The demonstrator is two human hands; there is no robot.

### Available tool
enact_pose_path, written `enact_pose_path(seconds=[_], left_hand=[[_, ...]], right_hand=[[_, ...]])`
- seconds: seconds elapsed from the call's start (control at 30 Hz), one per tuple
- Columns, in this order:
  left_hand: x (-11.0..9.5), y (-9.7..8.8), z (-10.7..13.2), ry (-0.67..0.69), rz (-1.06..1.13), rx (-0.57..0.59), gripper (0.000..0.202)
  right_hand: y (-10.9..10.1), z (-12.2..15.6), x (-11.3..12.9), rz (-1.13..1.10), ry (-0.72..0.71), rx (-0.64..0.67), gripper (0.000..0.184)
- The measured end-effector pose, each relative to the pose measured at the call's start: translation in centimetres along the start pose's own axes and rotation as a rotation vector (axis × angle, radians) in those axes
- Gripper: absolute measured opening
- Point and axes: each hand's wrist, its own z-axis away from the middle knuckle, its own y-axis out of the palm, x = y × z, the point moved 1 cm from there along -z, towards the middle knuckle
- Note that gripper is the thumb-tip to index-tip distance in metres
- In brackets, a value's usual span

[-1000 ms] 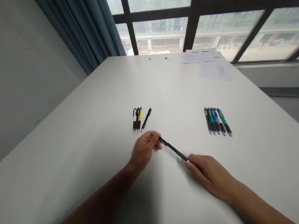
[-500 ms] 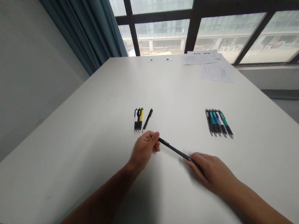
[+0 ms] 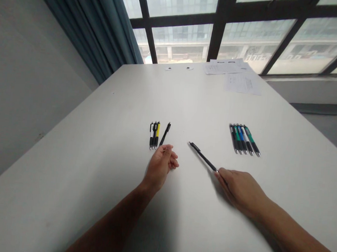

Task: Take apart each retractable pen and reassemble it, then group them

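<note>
My right hand [image 3: 240, 189] is closed around one end of a black pen [image 3: 203, 156]. The pen slants up and to the left, its clip end pointing away from me. My left hand [image 3: 162, 161] holds nothing; its fingers are loosely curled and apart, palm turned to the right. Just beyond its fingertips lies a single black pen [image 3: 165, 133], its tip end partly covered by the hand. Beside that pen, to the left, a white and black pen [image 3: 151, 135], a black pen [image 3: 154, 134] and a yellow and black pen [image 3: 157, 135] lie side by side.
On the right, a row of several pens [image 3: 243, 140] in black, green, blue and white lies on the white table [image 3: 99, 137]. Paper sheets [image 3: 231, 69] rest at the far edge by the window [image 3: 182, 39]. A blue curtain [image 3: 111, 35] hangs at the left.
My left hand has let go of the clip end of the black pen and sits slightly to the left. In my right hand, the pen's free end has swung up and right.
</note>
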Motion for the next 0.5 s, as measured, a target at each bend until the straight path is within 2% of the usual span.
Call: enact_pose_path(seconds=[0.1,0.27,0.5], left_hand=[[-0.1,0.1,-0.1,-0.01,0.024,0.017,0.063],[0.1,0.0,-0.1,-0.006,0.026,0.055,0.059],[0.3,0.0,-0.2,-0.011,0.013,0.068,0.058]], right_hand=[[-0.5,-0.6,-1.1,0.063,0.208,-0.011,0.045],[-1.0,-1.4,-2.2,0.123,0.429,-0.033,0.05],[-1.5,-2.2,-3.0,0.118,0.535,-0.07,0.059]])
